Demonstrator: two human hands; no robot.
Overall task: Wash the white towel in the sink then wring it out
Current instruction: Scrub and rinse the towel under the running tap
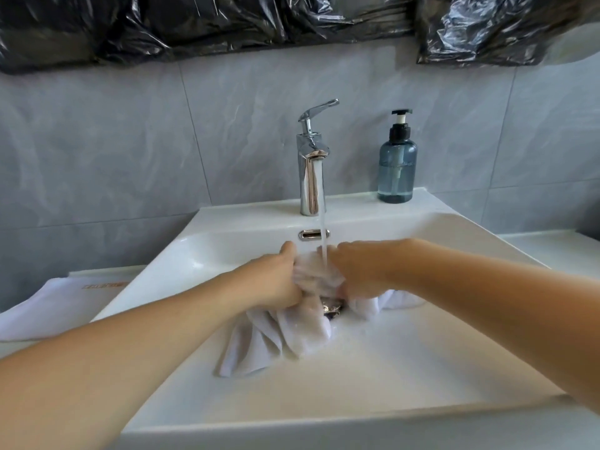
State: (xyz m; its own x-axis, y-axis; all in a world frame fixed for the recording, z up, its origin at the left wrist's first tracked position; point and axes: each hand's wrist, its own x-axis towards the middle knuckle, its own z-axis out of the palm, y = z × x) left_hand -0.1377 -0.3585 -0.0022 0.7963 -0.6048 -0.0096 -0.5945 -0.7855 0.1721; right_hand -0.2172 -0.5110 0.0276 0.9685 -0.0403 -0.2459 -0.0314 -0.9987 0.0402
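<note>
Head view: left hand point(276, 277) and right hand point(360, 271) both clenched white towel point(292, 332) under running faucet point(311, 170) in sink point(406, 352); washing apparently underway, wringing left.

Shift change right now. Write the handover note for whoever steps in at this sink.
Left hand and right hand: both grip the bunched white towel under the running stream from the faucet.
Towel: wet, its loose end trailing over the sink floor near the drain.
Done: water on, washing under way.
Left: finish washing, wring it out.
Nearby: soap dispenser on the back ledge; another white cloth left of the basin.
</note>
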